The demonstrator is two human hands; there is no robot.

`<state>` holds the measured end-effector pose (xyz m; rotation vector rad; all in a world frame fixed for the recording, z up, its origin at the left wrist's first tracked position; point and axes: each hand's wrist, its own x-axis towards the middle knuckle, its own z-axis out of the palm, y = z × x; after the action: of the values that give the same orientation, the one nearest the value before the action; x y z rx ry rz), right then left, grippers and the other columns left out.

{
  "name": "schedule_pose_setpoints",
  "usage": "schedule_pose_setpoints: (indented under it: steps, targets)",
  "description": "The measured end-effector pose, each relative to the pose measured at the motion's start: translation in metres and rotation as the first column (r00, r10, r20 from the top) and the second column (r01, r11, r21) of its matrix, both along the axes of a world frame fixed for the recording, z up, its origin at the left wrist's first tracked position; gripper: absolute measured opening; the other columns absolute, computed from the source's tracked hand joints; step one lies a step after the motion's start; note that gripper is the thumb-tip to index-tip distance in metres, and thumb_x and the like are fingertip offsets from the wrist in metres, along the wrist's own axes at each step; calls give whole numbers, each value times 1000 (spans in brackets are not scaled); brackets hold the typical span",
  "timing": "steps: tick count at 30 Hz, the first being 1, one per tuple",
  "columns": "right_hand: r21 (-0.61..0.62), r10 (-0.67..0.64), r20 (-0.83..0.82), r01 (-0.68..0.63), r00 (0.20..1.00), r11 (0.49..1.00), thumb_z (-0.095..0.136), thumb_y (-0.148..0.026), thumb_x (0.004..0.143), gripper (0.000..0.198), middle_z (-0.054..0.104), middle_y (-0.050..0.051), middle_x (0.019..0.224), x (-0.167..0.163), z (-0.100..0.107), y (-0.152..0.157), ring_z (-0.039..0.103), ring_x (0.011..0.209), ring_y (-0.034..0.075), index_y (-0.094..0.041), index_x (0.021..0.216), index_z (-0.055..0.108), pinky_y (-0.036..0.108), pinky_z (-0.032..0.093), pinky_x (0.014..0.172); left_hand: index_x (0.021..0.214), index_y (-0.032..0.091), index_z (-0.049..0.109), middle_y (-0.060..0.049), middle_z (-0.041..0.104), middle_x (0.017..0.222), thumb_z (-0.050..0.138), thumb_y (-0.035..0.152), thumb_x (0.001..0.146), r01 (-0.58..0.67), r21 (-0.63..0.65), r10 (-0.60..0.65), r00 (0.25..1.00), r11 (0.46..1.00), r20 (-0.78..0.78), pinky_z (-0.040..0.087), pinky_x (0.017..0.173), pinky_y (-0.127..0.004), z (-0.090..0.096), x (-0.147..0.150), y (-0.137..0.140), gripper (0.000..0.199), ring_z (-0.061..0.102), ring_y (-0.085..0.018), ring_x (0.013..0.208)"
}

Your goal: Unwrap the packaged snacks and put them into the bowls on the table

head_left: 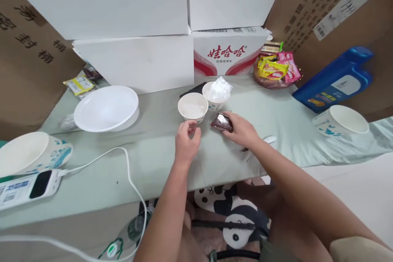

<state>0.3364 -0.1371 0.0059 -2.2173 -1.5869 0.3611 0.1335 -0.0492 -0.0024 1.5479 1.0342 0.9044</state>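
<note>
My right hand [243, 130] grips a dark brown snack in a shiny clear wrapper [221, 123], low over the table or resting on it. Just in front of a white paper bowl [193, 106] is my left hand [186, 141], its fingers curled and the thumb apart, with nothing seen between them. Whether it touches the bowl's side I cannot tell. Behind and to the right, against that bowl, stands a second paper bowl [214, 105] holding a crumpled clear plastic wrapper [221, 85]. A white-handled utensil [269, 139] lies partly hidden under my right forearm.
A large white bowl [106, 108] stands left, near a paper tub [58, 153] and a white device [46, 184] with a cable [127, 159]. Rightward are a snack basket [270, 82], blue bottle [334, 82] and paper tub [325, 126]. Boxes [135, 65] wall the back.
</note>
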Motion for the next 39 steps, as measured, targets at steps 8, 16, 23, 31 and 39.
schedule_pose_setpoints:
  steps: [8, 16, 23, 31, 39]
  targets:
    - [363, 105, -345, 30, 933, 931, 71, -37, 80, 63, 65, 15, 134, -32, 0, -37, 65, 119, 31, -22, 137, 47, 48, 53, 100, 104, 19, 65, -5, 70, 101, 83, 45, 69, 400, -354, -283, 897, 845, 338, 55, 81, -33, 7, 27, -18, 47, 66, -19, 88]
    - [406, 11, -88, 26, 996, 914, 53, -22, 86, 37, 67, 14, 131, 10, 0, -84, 64, 121, 32, -24, 122, 60, 52, 52, 100, 107, 25, 63, -2, 72, 97, 73, 35, 75, 279, -600, 43, 884, 750, 465, 56, 71, -32, 6, 27, -23, 35, 68, -17, 78]
    - [64, 23, 135, -32, 991, 997, 54, -32, 85, 34, 68, 16, 130, 59, -26, -121, 60, 123, 41, -22, 112, 70, 59, 47, 99, 114, 26, 66, -5, 72, 104, 74, 58, 71, 484, -660, -34, 820, 575, 572, 58, 85, -42, 5, 29, -45, 55, 70, -20, 85]
    - [146, -152, -395, 225, 906, 963, 47, -44, 96, 24, 67, 2, 70, 32, 11, -111, 63, 63, 20, -24, 93, 60, 32, 46, 60, 116, 25, 64, -6, 71, 119, 75, 48, 70, 402, -593, -44, 850, 698, 526, 55, 97, -38, 8, 49, -55, 53, 67, -24, 116]
    - [130, 30, -771, 111, 636, 985, 47, -35, 98, 15, 76, 2, 93, -20, 12, -81, 73, 65, 14, -23, 96, 55, 26, 52, 62, 129, 28, 55, -5, 69, 126, 84, 33, 64, 441, -552, -144, 855, 707, 498, 56, 80, -31, -3, 64, -67, 71, 69, -17, 92]
